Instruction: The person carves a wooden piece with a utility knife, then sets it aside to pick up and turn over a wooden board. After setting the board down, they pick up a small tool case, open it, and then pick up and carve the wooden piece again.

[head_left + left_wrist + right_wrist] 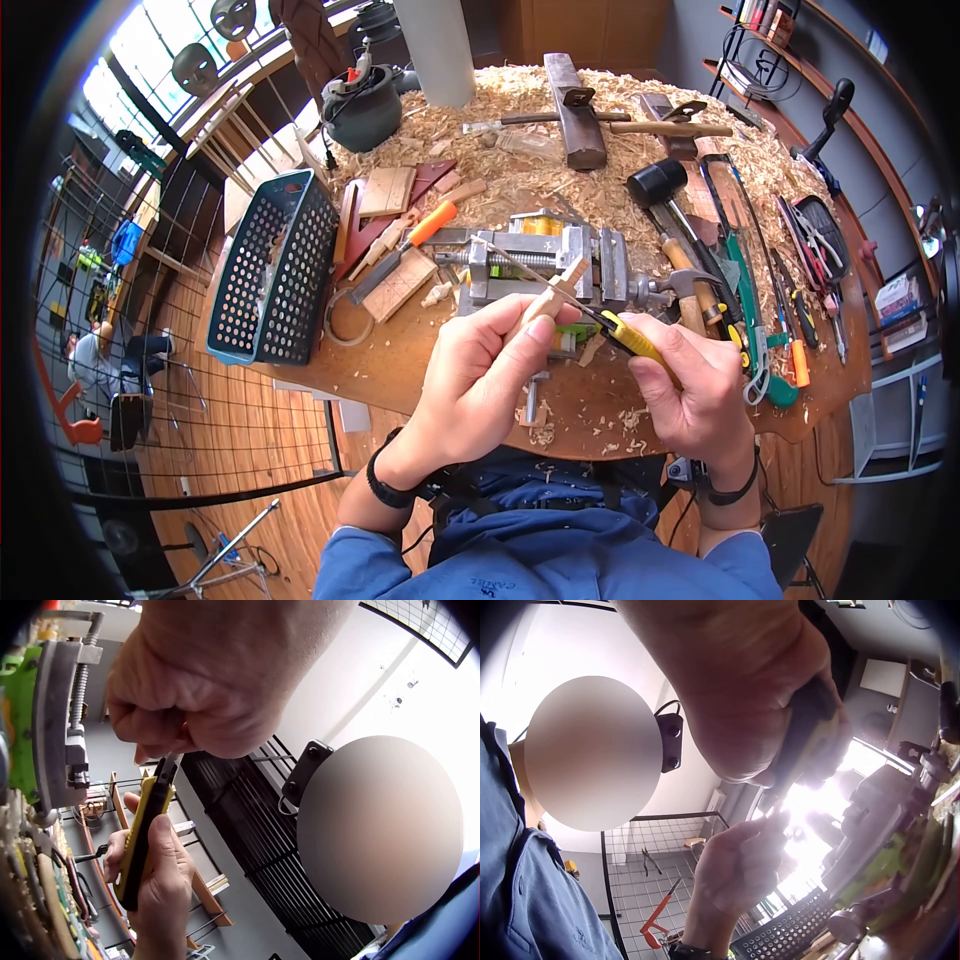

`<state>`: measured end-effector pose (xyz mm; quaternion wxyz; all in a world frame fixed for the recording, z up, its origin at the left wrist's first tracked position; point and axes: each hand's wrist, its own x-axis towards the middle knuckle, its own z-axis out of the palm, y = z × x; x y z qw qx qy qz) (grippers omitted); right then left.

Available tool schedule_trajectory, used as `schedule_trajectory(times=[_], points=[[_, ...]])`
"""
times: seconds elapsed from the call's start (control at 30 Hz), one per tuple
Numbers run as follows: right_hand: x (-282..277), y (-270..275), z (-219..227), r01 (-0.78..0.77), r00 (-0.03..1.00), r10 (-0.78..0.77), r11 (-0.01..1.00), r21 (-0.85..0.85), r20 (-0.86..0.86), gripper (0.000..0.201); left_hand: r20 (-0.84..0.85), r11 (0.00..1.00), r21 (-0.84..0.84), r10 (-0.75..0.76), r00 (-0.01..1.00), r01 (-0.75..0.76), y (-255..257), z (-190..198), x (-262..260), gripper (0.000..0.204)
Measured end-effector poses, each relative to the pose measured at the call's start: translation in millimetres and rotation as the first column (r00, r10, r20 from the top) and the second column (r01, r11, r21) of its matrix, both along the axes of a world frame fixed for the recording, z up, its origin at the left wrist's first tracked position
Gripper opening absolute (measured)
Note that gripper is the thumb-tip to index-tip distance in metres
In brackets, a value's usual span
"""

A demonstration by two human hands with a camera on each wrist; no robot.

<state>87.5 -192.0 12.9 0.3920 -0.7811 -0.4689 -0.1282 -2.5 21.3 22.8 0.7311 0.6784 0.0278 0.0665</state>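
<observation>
My left hand (480, 385) grips a small, slim piece of wood (571, 273) between thumb and fingers, its end pointing up and away. In my right hand (700, 385) is a yellow and black utility knife (640, 343), its blade reaching to the wood close by the left thumb. The left wrist view shows the knife (142, 832) from below, with the right thumb lying along its handle. Just beyond both hands stands a metal bench vise (613, 268), partly covered by them. The right wrist view is washed out by glare around the blade.
A green perforated basket (240, 325) stands at the table's left. Near it lie wood blocks (400, 285) and an orange-handled tool (432, 224). A black mallet (657, 181), hammer and green-handled saw lie right. Wood shavings (520, 100) and a hand plane (580, 135) are at the back.
</observation>
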Motion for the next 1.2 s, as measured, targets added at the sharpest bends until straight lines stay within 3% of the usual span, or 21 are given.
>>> schedule_trajectory(times=[0.23,0.63,0.87,1.2], points=[[1.2,-3.9,2.2,-0.032,0.999,0.033,0.999,0.025,-0.027,0.032,-0.045,0.995,-0.033,-0.093,0.995,0.092,6.2,2.5,-4.2,0.030],[-1.6,-1.4,3.0,-0.023,1.000,0.022,1.000,-0.012,-0.019,0.031,0.064,0.990,0.133,-0.046,0.997,0.037,8.6,-8.7,0.2,0.026],[0.0,0.1,-0.6,-0.014,1.000,0.013,0.999,0.039,0.021,0.031,0.110,0.988,0.152,-0.010,0.994,-0.007,7.1,-10.0,0.9,0.025],[-4.0,-3.1,9.1,-0.005,0.999,0.002,0.998,-0.065,-0.040,0.031,0.110,0.983,0.182,-0.004,0.994,-0.016,7.5,-8.0,1.0,0.025]])
